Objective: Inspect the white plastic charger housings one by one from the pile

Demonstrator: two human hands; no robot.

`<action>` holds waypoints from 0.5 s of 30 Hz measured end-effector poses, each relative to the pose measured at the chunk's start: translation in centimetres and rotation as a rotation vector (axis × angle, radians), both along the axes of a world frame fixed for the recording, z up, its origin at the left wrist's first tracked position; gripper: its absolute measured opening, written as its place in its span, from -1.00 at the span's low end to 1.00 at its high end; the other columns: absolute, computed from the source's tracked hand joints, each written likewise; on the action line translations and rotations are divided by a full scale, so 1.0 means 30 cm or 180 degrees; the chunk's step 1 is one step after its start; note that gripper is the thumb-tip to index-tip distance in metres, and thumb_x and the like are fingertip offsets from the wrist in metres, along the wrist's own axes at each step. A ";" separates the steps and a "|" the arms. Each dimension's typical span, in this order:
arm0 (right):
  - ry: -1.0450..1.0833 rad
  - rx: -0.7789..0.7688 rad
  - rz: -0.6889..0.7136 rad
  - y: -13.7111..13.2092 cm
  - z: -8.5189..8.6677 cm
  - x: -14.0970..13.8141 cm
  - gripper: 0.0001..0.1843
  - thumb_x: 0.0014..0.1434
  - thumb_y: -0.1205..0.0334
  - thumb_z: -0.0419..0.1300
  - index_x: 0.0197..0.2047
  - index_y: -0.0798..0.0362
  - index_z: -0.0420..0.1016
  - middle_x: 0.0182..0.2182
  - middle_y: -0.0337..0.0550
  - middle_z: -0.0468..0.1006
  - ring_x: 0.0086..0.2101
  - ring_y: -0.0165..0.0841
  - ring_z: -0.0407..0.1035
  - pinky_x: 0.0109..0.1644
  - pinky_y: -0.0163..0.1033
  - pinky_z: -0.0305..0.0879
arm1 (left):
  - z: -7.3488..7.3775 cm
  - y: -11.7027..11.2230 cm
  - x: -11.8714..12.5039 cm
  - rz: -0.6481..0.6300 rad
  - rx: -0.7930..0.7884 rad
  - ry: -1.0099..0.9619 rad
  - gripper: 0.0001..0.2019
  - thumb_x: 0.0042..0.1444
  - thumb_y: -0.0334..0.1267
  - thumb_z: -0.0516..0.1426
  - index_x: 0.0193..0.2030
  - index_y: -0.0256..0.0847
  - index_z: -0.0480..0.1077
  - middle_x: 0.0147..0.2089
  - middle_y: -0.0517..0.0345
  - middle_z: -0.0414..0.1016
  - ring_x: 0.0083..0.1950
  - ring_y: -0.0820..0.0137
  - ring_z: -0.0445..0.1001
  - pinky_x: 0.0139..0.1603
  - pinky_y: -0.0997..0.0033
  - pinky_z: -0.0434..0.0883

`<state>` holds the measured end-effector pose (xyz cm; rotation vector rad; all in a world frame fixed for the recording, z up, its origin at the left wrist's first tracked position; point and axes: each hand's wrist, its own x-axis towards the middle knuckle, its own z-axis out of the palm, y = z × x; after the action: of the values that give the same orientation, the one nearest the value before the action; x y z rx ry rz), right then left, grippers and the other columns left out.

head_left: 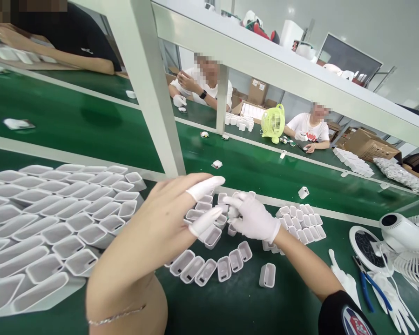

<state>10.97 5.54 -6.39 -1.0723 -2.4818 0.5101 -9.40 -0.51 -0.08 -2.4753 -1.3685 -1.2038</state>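
Observation:
My left hand (pixel 153 237) is bare, with white finger cots on two fingertips. Its fingers are stretched out and apart above a row of small white plastic shells (pixel 202 211), and nothing shows in them. My right hand (pixel 256 218) wears a white glove. Its fingers are pinched on one white shell (pixel 231 213) in the middle of the cluster, close to my left fingertips. More open-topped shells (pixel 209 270) stand loose on the green table (pixel 230 307) just in front of both hands.
A large block of white shells (pixel 56 218) fills the left and a smaller block (pixel 305 223) sits to the right. At far right are a white fan (pixel 405 242), blue pliers (pixel 366 284) and a spare glove (pixel 345 279). A white frame post (pixel 153 93) rises ahead. Beyond it runs a green belt (pixel 91 125), with seated co-workers behind.

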 end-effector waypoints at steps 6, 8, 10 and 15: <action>0.1388 -0.0812 -0.1181 -0.041 -0.016 0.132 -0.56 0.10 0.17 0.21 0.04 0.04 0.26 -0.47 -0.37 0.39 -0.43 -0.40 0.34 -0.25 -0.20 0.37 | -0.018 0.021 -0.002 0.0129 -0.0673 0.0904 -0.65 0.25 -0.38 -0.08 0.11 -0.25 0.37 0.16 -0.08 0.44 0.14 0.07 0.41 0.06 -0.04 0.34; 0.1766 -0.1056 -0.1358 -0.047 -0.028 0.187 -0.47 0.10 0.12 0.23 0.12 0.06 0.25 -0.45 -0.35 0.41 -0.44 -0.42 0.33 -0.28 -0.22 0.36 | -0.029 0.024 0.017 0.0395 -0.0803 0.1296 -0.64 0.08 -0.58 -0.08 -0.12 -0.32 0.47 0.15 -0.13 0.44 0.16 0.03 0.39 0.08 -0.10 0.32; 0.2079 -0.1266 -0.1436 -0.049 -0.047 0.238 -0.47 0.10 0.07 0.26 0.10 0.08 0.32 -0.46 -0.33 0.42 -0.43 -0.42 0.33 -0.28 -0.23 0.35 | -0.055 0.031 0.041 0.0487 -0.1080 0.1687 -0.66 -0.09 -0.68 -0.06 -0.36 -0.33 0.47 0.12 -0.16 0.46 0.19 -0.01 0.35 0.12 -0.15 0.29; 0.2748 -0.1645 -0.1421 -0.055 -0.105 0.311 -0.67 0.31 0.04 0.15 -0.01 0.12 0.42 -0.21 -0.15 0.50 -0.29 -0.36 0.43 -0.23 -0.19 0.43 | -0.152 0.046 0.076 -0.0152 -0.1717 0.2151 -0.70 -0.21 -0.72 -0.01 -0.51 -0.31 0.42 0.13 -0.10 0.45 0.31 0.00 0.23 0.26 -0.26 0.15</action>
<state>20.31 3.90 -9.54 -1.1910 -1.3434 1.1943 -7.13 0.88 -4.64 -2.8361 -1.5392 0.0768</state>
